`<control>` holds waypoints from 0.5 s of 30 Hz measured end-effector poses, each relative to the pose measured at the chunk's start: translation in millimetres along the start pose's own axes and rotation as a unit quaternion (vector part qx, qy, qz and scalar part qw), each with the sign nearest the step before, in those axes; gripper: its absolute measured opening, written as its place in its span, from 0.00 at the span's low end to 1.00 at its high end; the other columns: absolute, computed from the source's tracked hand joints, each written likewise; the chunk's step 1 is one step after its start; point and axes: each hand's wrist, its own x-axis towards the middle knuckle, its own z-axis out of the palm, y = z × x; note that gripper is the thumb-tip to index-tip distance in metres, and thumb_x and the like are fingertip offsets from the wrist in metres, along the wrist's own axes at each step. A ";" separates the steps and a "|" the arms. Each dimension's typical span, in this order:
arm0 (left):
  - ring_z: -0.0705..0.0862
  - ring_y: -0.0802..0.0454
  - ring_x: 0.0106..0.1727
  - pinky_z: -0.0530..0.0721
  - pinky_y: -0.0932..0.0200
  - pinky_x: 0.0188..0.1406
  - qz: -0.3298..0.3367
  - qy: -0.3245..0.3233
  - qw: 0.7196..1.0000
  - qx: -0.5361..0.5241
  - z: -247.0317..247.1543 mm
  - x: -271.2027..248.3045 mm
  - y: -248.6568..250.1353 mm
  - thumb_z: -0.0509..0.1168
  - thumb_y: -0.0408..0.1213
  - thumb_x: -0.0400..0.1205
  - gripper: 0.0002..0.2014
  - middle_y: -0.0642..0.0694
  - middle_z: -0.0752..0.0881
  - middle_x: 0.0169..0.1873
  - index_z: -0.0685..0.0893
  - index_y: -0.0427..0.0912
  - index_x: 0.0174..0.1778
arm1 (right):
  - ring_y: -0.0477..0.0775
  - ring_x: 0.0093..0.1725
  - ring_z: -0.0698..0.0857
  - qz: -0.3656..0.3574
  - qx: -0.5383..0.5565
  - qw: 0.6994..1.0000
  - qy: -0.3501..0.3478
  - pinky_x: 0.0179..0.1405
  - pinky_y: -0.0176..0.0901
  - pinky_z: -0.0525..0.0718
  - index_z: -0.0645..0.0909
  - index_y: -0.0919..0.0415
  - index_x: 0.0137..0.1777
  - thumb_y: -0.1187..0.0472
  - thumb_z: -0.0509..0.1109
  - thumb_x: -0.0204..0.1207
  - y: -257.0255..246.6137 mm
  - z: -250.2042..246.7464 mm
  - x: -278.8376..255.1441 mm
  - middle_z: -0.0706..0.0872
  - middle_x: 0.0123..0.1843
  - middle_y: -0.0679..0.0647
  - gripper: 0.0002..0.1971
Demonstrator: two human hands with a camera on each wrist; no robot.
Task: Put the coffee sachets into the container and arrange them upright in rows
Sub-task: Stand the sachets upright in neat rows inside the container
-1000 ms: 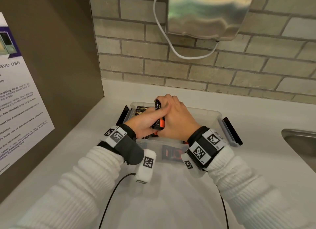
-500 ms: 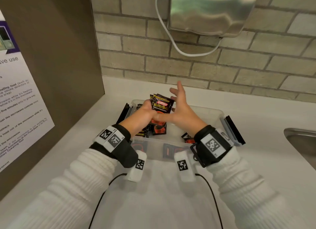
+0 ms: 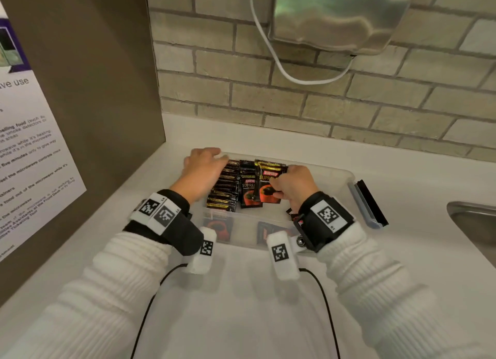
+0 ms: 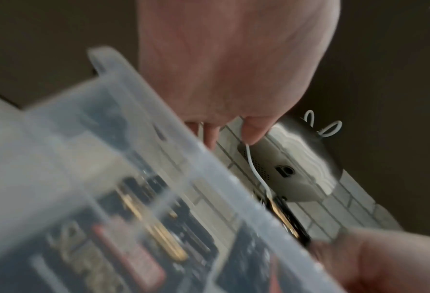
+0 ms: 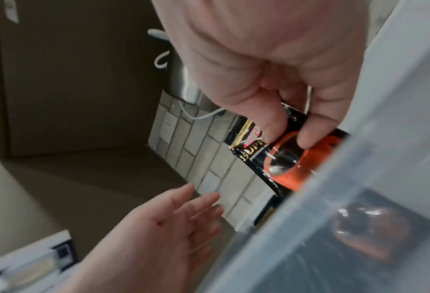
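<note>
Near wall of container: two sachets lying flat behind it. My right hand pinches a small bunch of sachets mid-face, upright. Count unclear, at least two. Light, limp, slick foil, so I judge a grip low on the faces best. Left hand loose, fingers straight, at far-left rim beside one standing row

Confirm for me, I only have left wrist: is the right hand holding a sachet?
Observer: Yes, the right hand pinches one sachet between thumb and fingers, over the container.
Operator: Left hand holding anything?
Observer: No, the left hand is straight-fingered and empty, at the container's left end.
Operator: Sachets already in?
Observer: An upright row stands packed along the left side.
</note>
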 end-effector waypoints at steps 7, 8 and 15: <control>0.78 0.35 0.62 0.78 0.44 0.59 -0.037 -0.055 0.995 0.072 -3.1 5.2 -31.5 0.54 0.49 0.85 0.23 0.33 0.75 0.65 0.68 0.36 0.70 | 0.52 0.46 0.82 0.069 -0.037 0.993 -0.085 0.48 0.40 0.83 0.73 0.71 0.70 0.73 0.62 0.79 16.6 16.6 12.3 0.83 0.57 0.62 0.19; 0.78 0.36 0.61 0.77 0.45 0.58 -0.026 -0.050 0.995 0.085 -2.3 5.5 -33.9 0.52 0.48 0.86 0.23 0.33 0.75 0.65 0.67 0.35 0.71 | 0.53 0.51 0.82 0.103 -0.022 0.993 -0.059 0.51 0.41 0.82 0.72 0.69 0.72 0.68 0.59 0.82 10.9 17.1 12.7 0.81 0.64 0.62 0.18; 0.77 0.36 0.62 0.75 0.49 0.56 -0.008 -0.047 0.993 0.108 -1.0 6.3 -36.7 0.50 0.45 0.87 0.22 0.32 0.71 0.67 0.64 0.34 0.73 | 0.57 0.65 0.80 -0.050 -0.358 0.931 -0.043 0.48 0.34 0.79 0.77 0.62 0.68 0.58 0.56 0.85 3.0 28.1 4.2 0.81 0.66 0.56 0.17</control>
